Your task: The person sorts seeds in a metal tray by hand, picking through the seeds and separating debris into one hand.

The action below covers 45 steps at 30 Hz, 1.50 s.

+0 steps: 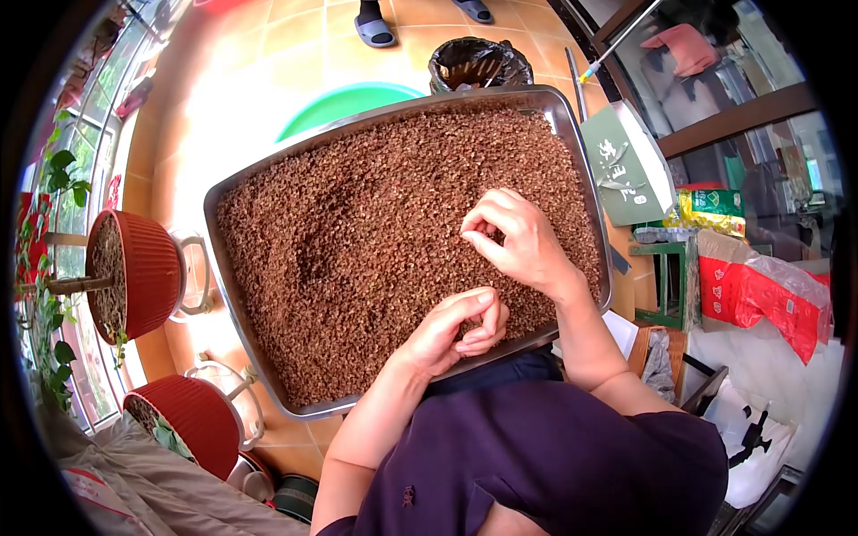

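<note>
A wide metal tray (pixel 572 134) lies in front of me, filled with small reddish-brown dried husks (pixel 384 214) that look like Sichuan peppercorns. Over the right part of the husks, my right hand (pixel 517 237) is closed, with thumb and forefinger brought together; any small thing in the pinch is hidden. Closer to my body, near the tray's front edge, my left hand (pixel 456 330) has its fingers curled in and the thumb on top. What it holds, if anything, does not show. The two hands are apart.
A black-lined bin (pixel 474 62) and a green basin (pixel 349 103) stand beyond the tray. Two red plant pots (pixel 147 277) are on the left. At right are a green box (pixel 617 179), a red plastic bag (pixel 760 295) and a green stool (pixel 666 286). A person's slippered foot (pixel 375 31) shows ahead.
</note>
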{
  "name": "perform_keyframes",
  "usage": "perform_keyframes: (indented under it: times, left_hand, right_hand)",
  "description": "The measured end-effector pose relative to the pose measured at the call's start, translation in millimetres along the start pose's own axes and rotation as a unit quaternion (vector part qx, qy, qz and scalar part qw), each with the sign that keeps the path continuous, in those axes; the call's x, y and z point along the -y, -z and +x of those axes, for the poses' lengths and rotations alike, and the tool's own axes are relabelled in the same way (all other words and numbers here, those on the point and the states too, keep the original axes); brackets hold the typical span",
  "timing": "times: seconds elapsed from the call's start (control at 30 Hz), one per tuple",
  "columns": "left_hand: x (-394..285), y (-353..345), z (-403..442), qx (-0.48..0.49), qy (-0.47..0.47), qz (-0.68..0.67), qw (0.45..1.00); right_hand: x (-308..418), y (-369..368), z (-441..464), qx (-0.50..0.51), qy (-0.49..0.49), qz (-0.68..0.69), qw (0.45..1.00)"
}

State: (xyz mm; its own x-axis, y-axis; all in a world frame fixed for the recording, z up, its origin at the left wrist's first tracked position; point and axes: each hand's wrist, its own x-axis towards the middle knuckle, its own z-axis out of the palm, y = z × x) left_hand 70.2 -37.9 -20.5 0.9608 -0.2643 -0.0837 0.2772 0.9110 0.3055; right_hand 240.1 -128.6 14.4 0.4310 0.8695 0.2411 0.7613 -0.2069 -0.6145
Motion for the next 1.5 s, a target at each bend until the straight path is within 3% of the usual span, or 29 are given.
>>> perform_keyframes:
  times: [0.13,0.23,0.37,0.57,0.77,0.87,1.0,1.23,1.37,1.5]
  left_hand:
    - [1,-1,0,0.015,0.008,0.004,1.000]
    - [3,0,-2,0.030,0.014,0.019,0.999]
    - [2,0,-2,0.016,0.015,0.009,1.000]
    - [0,-2,0,0.014,0.012,0.000,1.000]
    - [2,0,-1,0.024,0.014,-0.003,1.000]
    - [2,1,-2,0.021,0.017,-0.002,1.000]
    - [3,1,-1,0.030,0.023,-0.004,0.999]
    - [1,1,-3,0.032,0.013,0.006,0.999]
    - [1,1,-2,0.028,0.012,-0.003,1.000]
    - [2,1,-2,0.039,0.018,-0.012,0.999]
  right_hand:
    - [5,-7,-2,0.005,0.026,0.023,0.999]
    - [2,-22,-5,0.020,0.059,-0.050,0.997]
    - [-3,-18,-2,-0.020,0.018,-0.068,0.997]
    - [0,7,-4,-0.047,-0.153,0.109,0.981]
    - [-5,3,-8,-0.006,-0.180,0.111,0.977]
    - [3,-1,-1,0.003,-0.060,-0.014,0.998]
    - [6,-21,13,-0.044,0.011,-0.027,0.999]
    - [7,-53,30,-0.034,0.065,-0.146,0.987]
    - [5,-38,26,-0.042,0.025,-0.034,0.998]
    - [3,-18,16,-0.041,-0.109,0.112,0.987]
